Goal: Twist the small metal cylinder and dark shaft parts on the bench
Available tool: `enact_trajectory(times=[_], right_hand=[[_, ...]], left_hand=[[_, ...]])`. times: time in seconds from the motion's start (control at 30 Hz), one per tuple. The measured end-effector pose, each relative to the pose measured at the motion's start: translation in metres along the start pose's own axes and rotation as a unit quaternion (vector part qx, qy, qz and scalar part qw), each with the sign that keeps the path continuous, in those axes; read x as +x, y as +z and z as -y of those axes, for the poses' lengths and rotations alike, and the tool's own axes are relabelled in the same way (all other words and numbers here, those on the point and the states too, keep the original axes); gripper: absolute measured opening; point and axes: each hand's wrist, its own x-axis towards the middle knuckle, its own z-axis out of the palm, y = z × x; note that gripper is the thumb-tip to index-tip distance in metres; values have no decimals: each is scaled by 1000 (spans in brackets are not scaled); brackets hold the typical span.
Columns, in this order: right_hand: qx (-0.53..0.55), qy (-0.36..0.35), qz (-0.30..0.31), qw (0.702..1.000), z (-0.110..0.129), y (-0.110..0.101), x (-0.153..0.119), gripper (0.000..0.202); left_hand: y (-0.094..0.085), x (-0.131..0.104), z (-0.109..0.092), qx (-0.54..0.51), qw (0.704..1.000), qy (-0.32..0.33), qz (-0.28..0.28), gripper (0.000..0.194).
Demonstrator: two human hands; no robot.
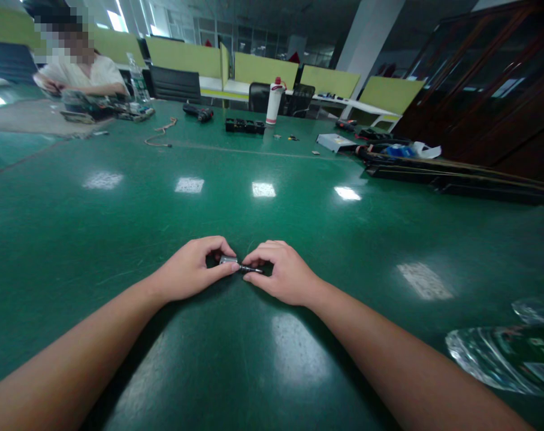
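Observation:
My left hand (192, 268) pinches a small silver motor-like part (228, 260) between thumb and fingers, low over the green table. A thin dark ribbed shaft (250, 269) with a lighter tip sticks out of its right end. My right hand (284, 272) closes round that shaft, thumb below and fingers above, and the tip points towards the palm. Both hands rest at about the middle of the view, with their fingertips nearly meeting. Whether the shaft and the silver body are one piece cannot be made out.
A plastic bottle (505, 356) lies at the right edge. Farther back are a white bottle (274, 103), a black block (245, 126), a power drill (198, 112), a grey box (335, 142) and long dark strips (456, 173). A person (81, 75) sits at the far left.

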Motion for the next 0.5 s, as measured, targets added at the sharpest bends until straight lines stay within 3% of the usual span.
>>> enact_trajectory(times=[0.5], right_hand=[[-4,12,-24,1000,4,-2,-1,9]], left_hand=[[0,0,0,-5,1000,-6,-2,26]])
